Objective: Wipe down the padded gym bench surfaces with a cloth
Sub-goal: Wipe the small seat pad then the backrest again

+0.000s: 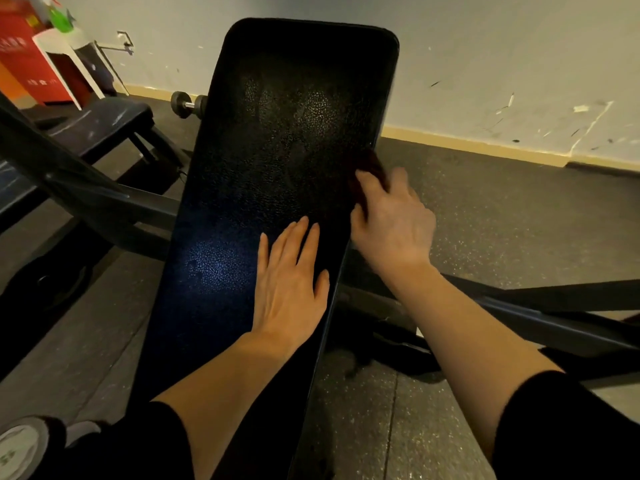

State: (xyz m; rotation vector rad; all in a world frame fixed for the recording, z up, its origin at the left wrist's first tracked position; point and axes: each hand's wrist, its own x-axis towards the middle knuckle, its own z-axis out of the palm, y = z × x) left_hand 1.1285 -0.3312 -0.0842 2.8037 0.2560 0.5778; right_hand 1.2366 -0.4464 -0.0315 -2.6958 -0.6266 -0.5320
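Right hand (pixel 393 216) sits at the right edge of the padded bench (pixel 277 140), its fingers curled over a dark cloth (pixel 365 168) and pressing it against the black pad about halfway along that edge. Only a small, reddish-dark part of the cloth shows above the fingers; the rest is hidden under the hand, and its outline is blurred. The left hand (pixel 289 278) lies flat on the pad nearer the person, fingers straight and slightly spread, palm down, close to the same right edge and just short of the right hand without touching it. Both forearms are bare, with black sleeves (pixel 554 427) pushed up near the elbows. The pad is long, black and pebbled in texture, with rounded far corners, and it runs away from the person toward a pale wall (pixel 485 64); a bluish sheen lies on its near left part. Below and to either side, dark metal frame bars (pixel 540 317) stand on the speckled rubber floor (pixel 502 220). Beyond the pad's left edge lies a second, lower dark bench (pixel 104 119), and a dumbbell (pixel 188 103) rests on the floor near the wall. A red box (pixel 27 64) and a white stand (pixel 65 50) occupy the far left corner of the room.
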